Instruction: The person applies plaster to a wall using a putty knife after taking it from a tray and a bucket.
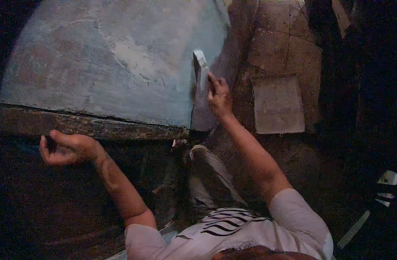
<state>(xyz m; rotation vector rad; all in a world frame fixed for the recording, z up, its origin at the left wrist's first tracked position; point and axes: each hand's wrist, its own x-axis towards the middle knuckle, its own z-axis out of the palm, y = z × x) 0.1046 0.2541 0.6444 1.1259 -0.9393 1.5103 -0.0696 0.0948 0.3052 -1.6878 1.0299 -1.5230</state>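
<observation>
Right hand [219, 96]: fingers clamped on a trowel [200, 69], blade edge-on and pressed to the wall [99, 60] near its right edge. Left hand [66, 147]: fingers curled loosely together, holding nothing that shows, hanging just below the wall's bottom edge and well left of the trowel.

Progress, as a judgement: the wall is a mottled blue-grey with rusty patches showing through. A pale, rough patch [135, 60] sits left of the trowel and looks freshly filled or scraped. The strip by the trowel is lighter too. Most of the wall is blotchy and uneven, so much of the work seems left.

Below the wall runs a dark, worn ledge [90, 126]. Right of the wall the floor [276, 47] is cracked brownish slabs. A flat, pale board [278, 104] lies on it, just right of the right hand; no surface carries anything. The person's knee [207, 169] juts forward under the trowel. The room is dim, its edges black; a pale striped thing [387, 184] shows far right, too dark to identify.
</observation>
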